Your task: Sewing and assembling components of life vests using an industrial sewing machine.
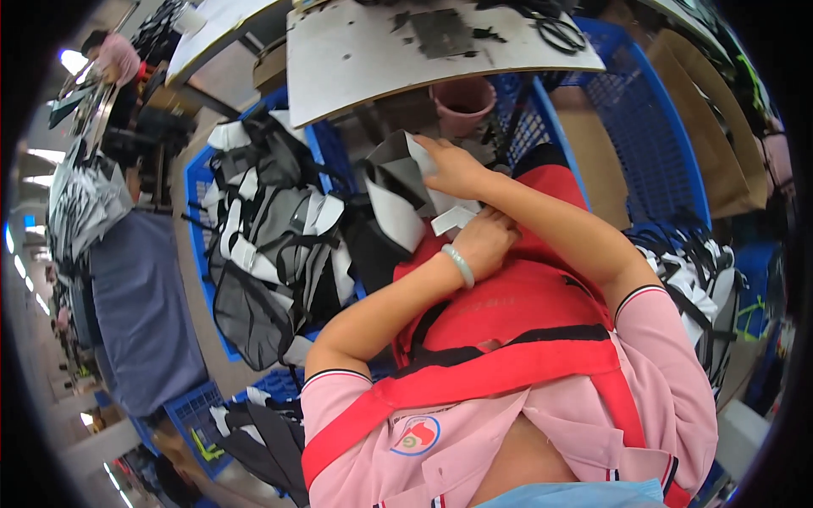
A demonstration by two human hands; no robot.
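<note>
My right hand [453,168] reaches across to the left, its fingers closed on the upper edge of a grey and white fabric piece [396,218] over my lap. Closer to me is my left hand [483,244], with a pale bangle at the wrist. Its fingers are curled together on the red apron [500,309], around the end of a white strip [453,219] that sticks out beside them. Whether this strip belongs to the fabric piece, I cannot tell. The fingertips of my left hand are partly hidden.
A blue crate [196,190] heaped with grey, black and white sewn pieces stands at my left. Ahead is a white table [356,63] with scissors [559,35], above a pink bucket [464,103]. Another blue crate [669,127] and more strapped pieces [690,275] are at right.
</note>
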